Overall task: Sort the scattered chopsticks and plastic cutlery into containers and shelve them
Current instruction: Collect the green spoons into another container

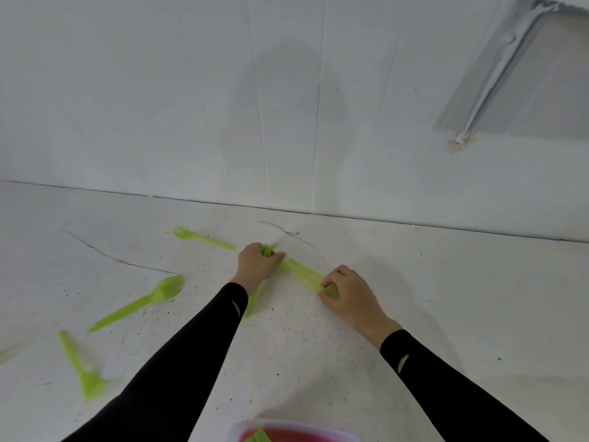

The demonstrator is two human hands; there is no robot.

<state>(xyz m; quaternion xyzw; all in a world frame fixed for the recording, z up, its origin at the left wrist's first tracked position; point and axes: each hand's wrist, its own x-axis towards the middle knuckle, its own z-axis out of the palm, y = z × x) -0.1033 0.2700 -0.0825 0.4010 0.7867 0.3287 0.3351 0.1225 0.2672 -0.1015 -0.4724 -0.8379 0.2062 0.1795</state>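
Now both hands are busy with the same little heap of green plastic cutlery on the white worktop (414, 298). The left hand (256, 264) has its fingers curled round one end of the green bundle (299, 271). The right hand (345, 293) pinches the other end down low, most likely so the pieces line up and lift together. One more green piece (251, 303) lies just beside the left wrist. Out past the left hand, a fork (200, 238) lies alone. Further to that side lie a blurry spoon or fork (149, 299) and another blurry piece (81, 368), both well apart from the hands. Close to the person, behind both hands, stands a clear container (242, 430) with a red inside. It already has some green cutlery in it, so the bundle probably goes there. No chopsticks show.
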